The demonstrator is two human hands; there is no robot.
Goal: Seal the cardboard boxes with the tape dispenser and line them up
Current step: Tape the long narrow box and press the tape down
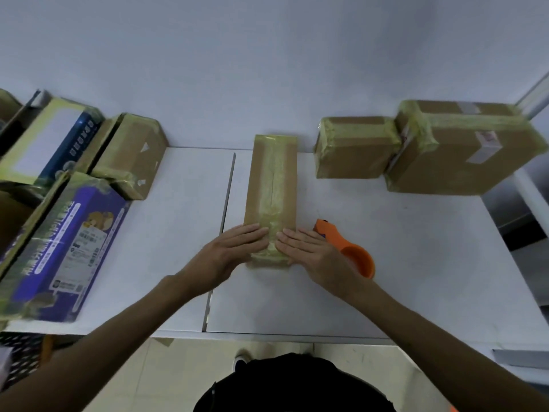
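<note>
A long narrow cardboard box (271, 185) lies lengthwise in the middle of the white table (416, 263), with a strip of yellowish tape along its top seam. My left hand (234, 251) and my right hand (312, 251) lie flat, palms down, on the near end of that box, fingers together and pointing inward over the tape. The orange tape dispenser (350, 251) rests on the table just right of my right hand, partly hidden by it. Two taped cardboard boxes (353, 147) (457, 150) stand side by side at the back right.
At the left, several boxes crowd the table: a taped brown box (133, 156), a purple printed box (68, 248) and a blue and white box (50, 141). A seam (225, 197) runs between two tabletops. The table's right edge drops off beside the big box.
</note>
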